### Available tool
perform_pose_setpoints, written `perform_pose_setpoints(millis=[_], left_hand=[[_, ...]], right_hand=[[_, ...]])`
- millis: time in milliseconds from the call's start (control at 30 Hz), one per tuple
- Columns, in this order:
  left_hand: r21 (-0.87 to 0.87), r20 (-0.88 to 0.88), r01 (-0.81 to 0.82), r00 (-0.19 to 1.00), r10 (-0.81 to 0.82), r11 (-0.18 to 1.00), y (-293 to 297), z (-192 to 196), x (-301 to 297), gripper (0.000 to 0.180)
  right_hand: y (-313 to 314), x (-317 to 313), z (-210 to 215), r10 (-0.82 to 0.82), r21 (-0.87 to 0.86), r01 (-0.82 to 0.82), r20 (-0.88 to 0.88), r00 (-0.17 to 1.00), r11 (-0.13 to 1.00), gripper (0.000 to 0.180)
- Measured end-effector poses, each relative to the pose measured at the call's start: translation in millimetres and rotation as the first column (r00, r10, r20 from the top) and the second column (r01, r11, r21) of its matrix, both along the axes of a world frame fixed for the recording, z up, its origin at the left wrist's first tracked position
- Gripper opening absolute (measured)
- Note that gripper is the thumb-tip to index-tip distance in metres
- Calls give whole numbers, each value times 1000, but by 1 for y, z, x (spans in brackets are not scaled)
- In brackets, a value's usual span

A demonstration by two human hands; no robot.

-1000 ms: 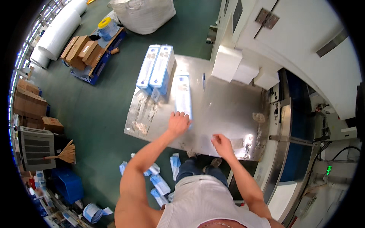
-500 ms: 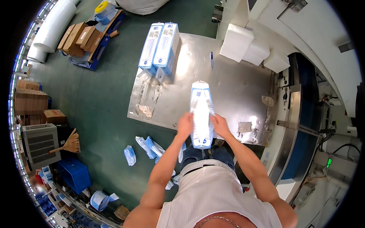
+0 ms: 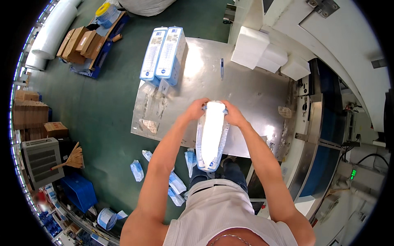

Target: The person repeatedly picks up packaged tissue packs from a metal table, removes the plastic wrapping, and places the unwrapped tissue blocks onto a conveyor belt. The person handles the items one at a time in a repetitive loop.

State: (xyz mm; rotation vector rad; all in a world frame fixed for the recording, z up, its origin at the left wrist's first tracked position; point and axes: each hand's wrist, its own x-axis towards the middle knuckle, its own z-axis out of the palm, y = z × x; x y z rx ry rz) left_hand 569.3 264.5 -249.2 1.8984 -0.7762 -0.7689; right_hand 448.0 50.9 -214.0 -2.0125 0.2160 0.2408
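Left hand (image 3: 198, 109) and right hand (image 3: 232, 113) both curled snug on far end of plastic pack (image 3: 223, 147), white stuff showing. Two printed packs (image 3: 155, 55) on surface (image 3: 250, 98) had round blue logos.

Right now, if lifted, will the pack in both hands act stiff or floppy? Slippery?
Probably fairly stiff overall: the pack, held at its far end by the left hand and right hand, looks straight and filled. Its outer film likely gives, since the edges look thin and wrinkled. It may slip, as the film looks shiny.
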Motion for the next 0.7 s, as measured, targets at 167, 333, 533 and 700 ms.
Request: perform_pose_setpoints(millis=[167,333,533,700], left_hand=[[177,-292,-32,953,84,984,9,-12,-2,26],[192,-683,-401,601,415,896,9,-43,-13,27],[441,-304,-477,717,627,760,53,-26,-118,48],[555,-598,-256,539,594,791,107,3,-252,36]], right_hand=[[-6,4,-29,-42,115,80,-298,953,990,30],[11,1,-49,-261,276,394,-415,872,877,26],[43,-85,-33,-268,-144,231,-355,896,962,56],[68,-171,11,-74,79,223,-796,601,972,48]])
